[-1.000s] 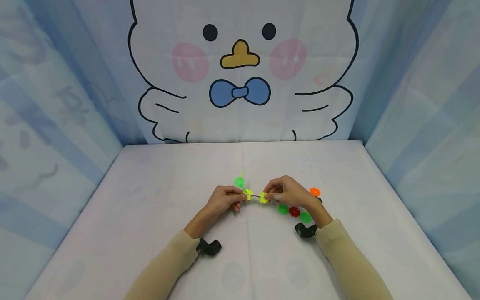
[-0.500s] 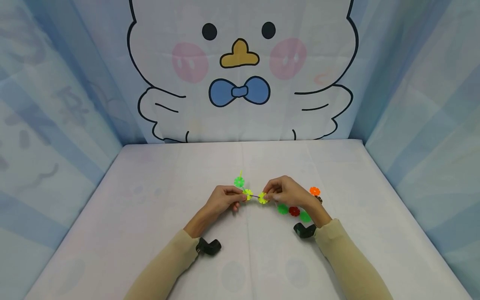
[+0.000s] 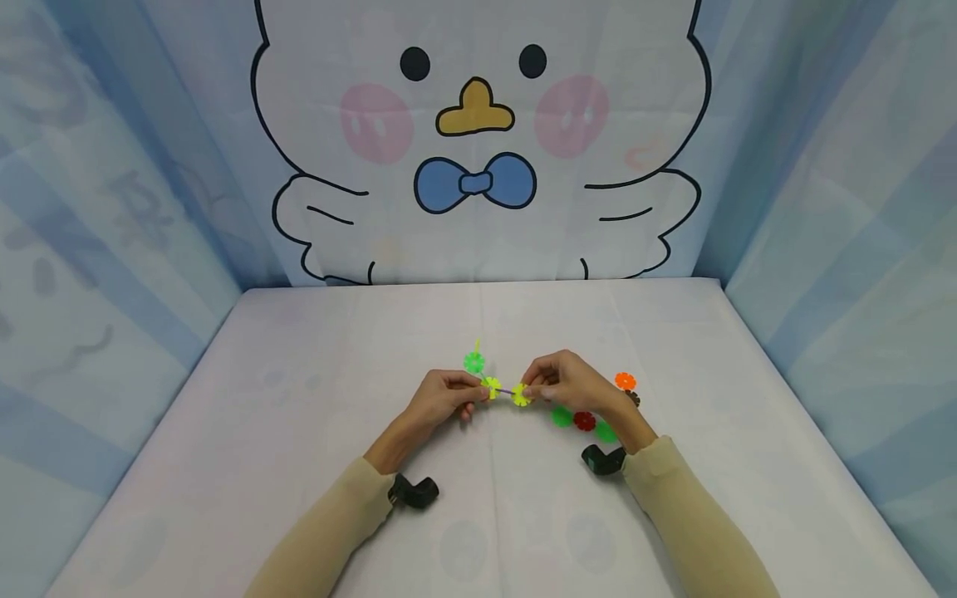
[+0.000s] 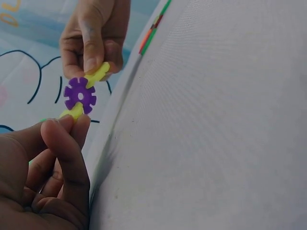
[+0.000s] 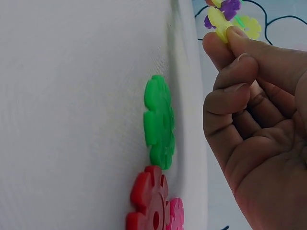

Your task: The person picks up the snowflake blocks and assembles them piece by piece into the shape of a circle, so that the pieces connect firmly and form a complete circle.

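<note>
Between both hands, a short chain of notched snowflake discs is held just above the table. My left hand (image 3: 443, 395) pinches the yellow disc (image 3: 493, 387) at one end of a purple disc (image 4: 72, 94). My right hand (image 3: 570, 384) pinches another yellow disc (image 4: 99, 75), slotted into the purple disc's opposite edge. In the head view the purple disc is edge-on, a thin line between the yellow ones. A light green disc (image 3: 474, 362) with a yellow piece (image 3: 478, 344) behind it stands beyond my left fingertips, seemingly joined to the chain.
Under my right wrist lie loose discs: a green disc (image 5: 157, 120), a red disc (image 5: 142, 191), a pink disc (image 5: 177, 214), another green disc (image 3: 606, 431), an orange disc (image 3: 625, 380) and a brown disc (image 3: 635, 399). The white-covered table (image 3: 336, 332) meets a printed cloth backdrop (image 3: 478, 241) behind.
</note>
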A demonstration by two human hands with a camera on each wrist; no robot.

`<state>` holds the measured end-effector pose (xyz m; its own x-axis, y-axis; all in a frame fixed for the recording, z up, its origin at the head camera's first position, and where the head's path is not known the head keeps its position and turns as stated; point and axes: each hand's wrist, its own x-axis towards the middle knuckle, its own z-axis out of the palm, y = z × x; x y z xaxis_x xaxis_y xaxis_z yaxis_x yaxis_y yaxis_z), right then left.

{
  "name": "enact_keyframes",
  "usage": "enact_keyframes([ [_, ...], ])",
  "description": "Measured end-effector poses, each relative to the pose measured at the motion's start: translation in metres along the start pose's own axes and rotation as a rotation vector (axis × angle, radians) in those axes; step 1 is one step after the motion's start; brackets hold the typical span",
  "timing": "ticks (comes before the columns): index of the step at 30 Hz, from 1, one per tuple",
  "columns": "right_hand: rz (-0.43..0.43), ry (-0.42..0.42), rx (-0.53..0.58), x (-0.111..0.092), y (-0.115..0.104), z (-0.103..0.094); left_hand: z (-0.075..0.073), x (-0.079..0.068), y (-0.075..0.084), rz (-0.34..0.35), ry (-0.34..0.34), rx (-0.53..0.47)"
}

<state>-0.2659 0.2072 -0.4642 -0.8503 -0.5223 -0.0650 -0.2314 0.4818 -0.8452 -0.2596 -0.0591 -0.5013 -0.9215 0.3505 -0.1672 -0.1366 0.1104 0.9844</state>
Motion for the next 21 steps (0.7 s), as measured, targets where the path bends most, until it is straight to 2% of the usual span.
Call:
enact_keyframes([
  [8, -0.001, 0.008, -0.004, 0.0001, 0.002, 0.0009, 0.0029, -0.0007, 0.0011, 0.001, 0.019, 0.018],
  [14, 0.045, 0.04, 0.022, 0.0012, 0.0012, 0.0023, 0.0032, -0.0005, 0.0014, 0.02, 0.023, -0.032],
  [21, 0.064, 0.052, 0.103, 0.0045, -0.0026, 0.008, 0.0035, 0.0002, 0.0011, 0.016, -0.016, -0.029],
])
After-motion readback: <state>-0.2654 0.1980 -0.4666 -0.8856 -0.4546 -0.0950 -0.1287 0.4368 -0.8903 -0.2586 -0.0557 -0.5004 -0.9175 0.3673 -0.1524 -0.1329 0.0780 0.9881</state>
